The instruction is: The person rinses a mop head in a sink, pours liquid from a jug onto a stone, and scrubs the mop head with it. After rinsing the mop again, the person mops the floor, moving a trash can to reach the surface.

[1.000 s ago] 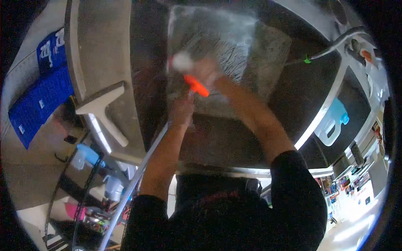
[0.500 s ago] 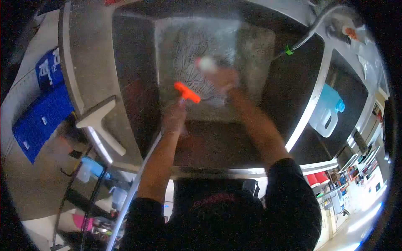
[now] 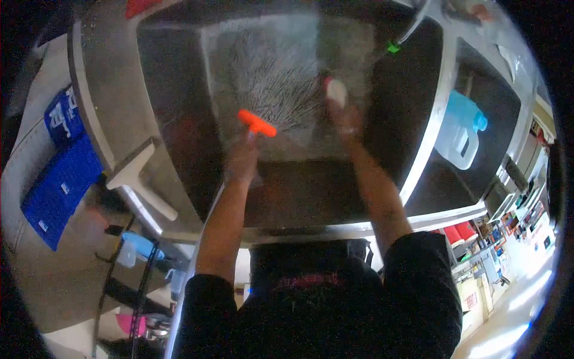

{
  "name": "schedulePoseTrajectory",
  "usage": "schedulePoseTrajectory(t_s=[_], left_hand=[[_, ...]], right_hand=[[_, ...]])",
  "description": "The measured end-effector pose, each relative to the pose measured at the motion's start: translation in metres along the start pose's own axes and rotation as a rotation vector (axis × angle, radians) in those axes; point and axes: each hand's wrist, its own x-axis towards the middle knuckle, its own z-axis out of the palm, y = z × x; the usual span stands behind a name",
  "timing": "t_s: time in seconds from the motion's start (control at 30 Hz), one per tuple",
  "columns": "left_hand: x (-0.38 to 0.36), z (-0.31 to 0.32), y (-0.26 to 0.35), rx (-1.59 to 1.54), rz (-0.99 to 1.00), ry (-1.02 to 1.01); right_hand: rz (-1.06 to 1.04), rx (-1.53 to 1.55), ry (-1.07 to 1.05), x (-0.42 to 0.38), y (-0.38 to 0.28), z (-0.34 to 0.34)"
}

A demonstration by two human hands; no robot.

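Observation:
My left hand [image 3: 242, 161] is closed round the stem of a bright orange T-shaped head [image 3: 257, 123]. A pale hose or pole [image 3: 190, 272] runs down from this hand past my left forearm. To the right, my right hand [image 3: 345, 118] grips a white, red-ended object [image 3: 336, 93]; motion blur hides its exact kind. Both hands are over a deep dark basin [image 3: 287, 200]. Beneath them lies a greyish rectangular panel [image 3: 236, 45], marked with fine whitish streaks [image 3: 281, 90] fanning across its middle.
A cream squeegee-shaped tool [image 3: 134, 175] rests on the left ledge. A jug with a blue cap [image 3: 460, 131] stands in the right compartment. A green-tipped hose [image 3: 393, 46] hangs at the upper right. Blue printed cloths [image 3: 63, 185] lie at the left.
My right hand has moved right with the white and red object, off the panel's streaked middle. My left hand stays closed on the orange-headed thing. The whole view has shifted slightly.

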Motion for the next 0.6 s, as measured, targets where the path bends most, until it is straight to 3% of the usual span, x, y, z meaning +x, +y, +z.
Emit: schedulePoseTrajectory(t_s=[0.1,0.17,0.23,0.3,0.33,0.43,0.47,0.53,0.57,0.6], left_hand=[[0.009,0.008,-0.002,-0.044,0.004,0.051],[-0.004,0.004,0.003,-0.109,-0.045,0.062],[-0.020,-0.039,0.048,0.134,-0.084,-0.063],[-0.013,-0.031,0.030,0.133,-0.051,-0.083],[-0.011,-0.028,0.028,0.116,-0.011,-0.086],[-0.012,-0.021,0.022,0.056,0.008,-0.017],[-0.014,-0.020,0.023,0.054,-0.002,-0.018],[-0.017,-0.022,0.027,-0.356,-0.143,-0.042],[-0.008,-0.025,0.029,-0.347,-0.126,-0.030],[-0.005,-0.023,0.028,-0.117,0.004,0.079]], right_hand=[[-0.002,-0.136,0.013,0.002,-0.142,0.008],[0.027,-0.202,-0.004,-0.002,-0.171,0.027],[0.072,-0.268,-0.006,-0.014,-0.118,0.039],[0.100,-0.339,-0.039,-0.045,-0.059,0.041],[0.103,-0.382,-0.050,-0.064,-0.044,0.024],[0.094,-0.478,-0.030,-0.042,-0.042,0.053],[0.146,-0.291,-0.303,-0.044,-0.061,0.058],[0.264,0.099,-0.837,-0.051,-0.094,0.061],[0.269,0.101,-0.815,-0.032,-0.095,0.062],[0.304,0.113,-0.775,-0.025,-0.063,0.046]])
